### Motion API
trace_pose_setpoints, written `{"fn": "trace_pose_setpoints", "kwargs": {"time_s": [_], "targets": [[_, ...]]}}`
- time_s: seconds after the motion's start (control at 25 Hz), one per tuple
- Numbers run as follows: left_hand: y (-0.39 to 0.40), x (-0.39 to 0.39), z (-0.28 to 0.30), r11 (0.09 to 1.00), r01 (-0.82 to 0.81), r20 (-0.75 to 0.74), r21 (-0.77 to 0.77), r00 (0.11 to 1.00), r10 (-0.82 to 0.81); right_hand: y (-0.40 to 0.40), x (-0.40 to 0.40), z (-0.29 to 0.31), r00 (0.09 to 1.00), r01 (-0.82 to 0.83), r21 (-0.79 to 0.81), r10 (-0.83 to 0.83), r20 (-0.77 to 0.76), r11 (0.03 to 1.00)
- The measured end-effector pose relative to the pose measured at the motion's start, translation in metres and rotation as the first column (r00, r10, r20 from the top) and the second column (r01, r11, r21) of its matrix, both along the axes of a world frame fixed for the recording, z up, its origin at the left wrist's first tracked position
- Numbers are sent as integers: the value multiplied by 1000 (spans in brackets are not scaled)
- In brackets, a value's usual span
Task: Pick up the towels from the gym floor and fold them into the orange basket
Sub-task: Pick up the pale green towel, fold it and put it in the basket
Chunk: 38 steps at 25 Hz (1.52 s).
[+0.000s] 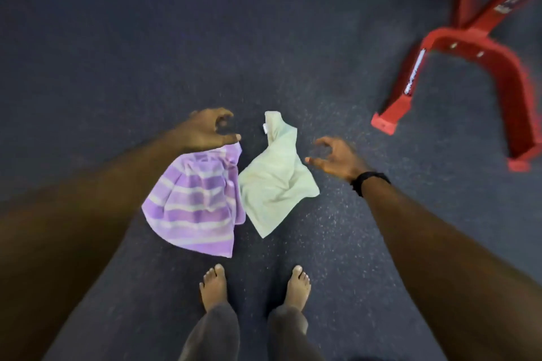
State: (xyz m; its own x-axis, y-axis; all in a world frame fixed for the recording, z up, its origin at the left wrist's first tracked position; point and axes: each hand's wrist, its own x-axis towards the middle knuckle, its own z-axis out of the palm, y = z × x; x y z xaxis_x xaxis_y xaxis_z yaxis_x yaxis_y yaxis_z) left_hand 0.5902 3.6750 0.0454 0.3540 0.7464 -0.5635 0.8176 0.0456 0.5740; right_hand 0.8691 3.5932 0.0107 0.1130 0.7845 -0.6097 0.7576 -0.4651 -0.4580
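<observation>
Two crumpled towels lie side by side on the dark speckled gym floor (308, 38), just ahead of my bare feet. The purple towel with white stripes (196, 208) is on the left and the pale green towel (272, 179) on the right, their edges touching. My left hand (205, 130) reaches down over the purple towel's top edge with loosely curled fingers; nothing is held in them. My right hand (337, 158), a black band on its wrist, hangs beside the green towel's right edge, fingers loosely curled and apart from the cloth. The orange basket is out of view.
A red metal frame of gym equipment (475, 47) stands on the floor at the upper right, its feet close to my right hand's side. My bare feet (297, 287) stand just below the towels.
</observation>
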Motion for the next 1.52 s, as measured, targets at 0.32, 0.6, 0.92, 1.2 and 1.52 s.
{"fn": "trace_pose_setpoints", "kwargs": {"time_s": [0.32, 0.6, 0.92, 1.2, 1.52], "targets": [[-49, 6, -314, 983, -59, -30, -174, 998, 55, -84, -42, -336, 957, -284, -307, 288, -34, 908], [-105, -17, -428, 984, -111, -54, -142, 993, 105, -140, -74, -460, 793, -509, -252, 562, 236, 823], [-106, -16, -408, 987, -72, -69, -142, 996, 63, -155, -77, -457, 779, -537, -182, 567, 268, 824], [-96, -13, -351, 993, -16, -43, -114, 999, 11, -172, -93, -414, 883, -349, -244, 405, 236, 905], [-129, -21, -415, 988, 7, -119, -152, 993, -25, -169, -108, -474, 860, -316, -210, 372, 348, 925]]}}
